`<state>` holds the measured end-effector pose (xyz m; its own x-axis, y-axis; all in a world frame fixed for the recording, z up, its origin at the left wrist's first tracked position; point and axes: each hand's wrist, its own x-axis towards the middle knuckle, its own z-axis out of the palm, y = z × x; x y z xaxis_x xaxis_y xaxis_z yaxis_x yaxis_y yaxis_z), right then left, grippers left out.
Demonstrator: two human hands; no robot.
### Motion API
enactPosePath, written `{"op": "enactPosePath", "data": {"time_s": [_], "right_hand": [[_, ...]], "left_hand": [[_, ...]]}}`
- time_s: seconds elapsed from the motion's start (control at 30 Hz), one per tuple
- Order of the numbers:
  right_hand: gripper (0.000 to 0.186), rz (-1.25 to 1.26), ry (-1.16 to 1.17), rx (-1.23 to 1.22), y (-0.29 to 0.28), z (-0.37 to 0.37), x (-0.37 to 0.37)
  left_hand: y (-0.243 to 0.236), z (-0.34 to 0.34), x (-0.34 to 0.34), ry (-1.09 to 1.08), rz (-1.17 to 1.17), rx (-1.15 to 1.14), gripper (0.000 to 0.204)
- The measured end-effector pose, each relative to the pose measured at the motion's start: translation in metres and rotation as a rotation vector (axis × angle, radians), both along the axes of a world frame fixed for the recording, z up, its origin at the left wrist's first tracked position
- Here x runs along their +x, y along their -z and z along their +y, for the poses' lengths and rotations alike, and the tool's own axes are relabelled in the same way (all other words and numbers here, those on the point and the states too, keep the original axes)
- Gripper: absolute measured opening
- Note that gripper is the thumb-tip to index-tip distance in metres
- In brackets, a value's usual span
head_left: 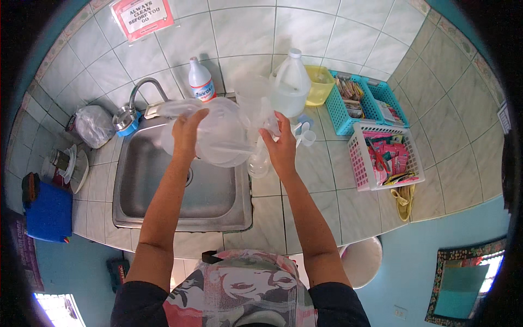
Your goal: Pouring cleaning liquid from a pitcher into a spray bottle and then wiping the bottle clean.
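Above the steel sink (182, 201), my left hand (186, 133) grips a stack of translucent plastic round pieces (222, 131), perhaps bowls or lids, with long handle-like parts. My right hand (278, 139) is closed on translucent plastic at the right of the stack, near a tall translucent container (251, 90); exact shapes are hard to tell. Just below it is a small clear plastic vessel (259, 169). White measuring spoons or scoops (307, 138) lie beside my right hand on the tiled counter (310, 201). Behind stand a white bottle (200, 79) and a large jug (289, 84).
At left are the faucet (147, 82), steel pot (124, 117), bagged item (92, 126), dishes (76, 169) and blue object (49, 215). At right are a yellow container (318, 87), turquoise baskets (340, 122), white basket (357, 163) and yellow item (403, 207). A bucket (364, 261) stands below.
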<state>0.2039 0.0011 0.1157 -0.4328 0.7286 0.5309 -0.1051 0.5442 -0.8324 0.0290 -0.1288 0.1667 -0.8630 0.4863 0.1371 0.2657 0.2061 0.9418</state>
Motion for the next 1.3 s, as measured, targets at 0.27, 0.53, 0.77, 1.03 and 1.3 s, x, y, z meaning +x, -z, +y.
{"op": "enactPosePath", "data": {"time_s": [0.27,0.53,0.77,1.03,1.3], "right_hand": [[0.05,-0.061,-0.228,-0.078,0.027,-0.012,0.005],[0.054,-0.143,-0.323,-0.179,0.047,-0.008,0.017],[0.056,-0.193,-0.343,-0.215,0.046,-0.01,0.014],[0.058,-0.121,-0.247,-0.166,0.054,-0.024,0.014],[0.053,-0.114,-0.168,-0.104,0.065,-0.022,0.029]], "left_hand": [[0.131,-0.042,-0.074,-0.195,-0.791,0.81,0.056],[0.156,-0.036,-0.049,-0.139,-0.962,0.949,0.037],[0.182,-0.045,-0.078,-0.131,-0.871,1.058,0.043],[0.198,-0.077,-0.053,-0.206,-0.988,0.85,0.079],[0.178,-0.054,0.103,0.227,-0.596,0.09,0.059]]}}
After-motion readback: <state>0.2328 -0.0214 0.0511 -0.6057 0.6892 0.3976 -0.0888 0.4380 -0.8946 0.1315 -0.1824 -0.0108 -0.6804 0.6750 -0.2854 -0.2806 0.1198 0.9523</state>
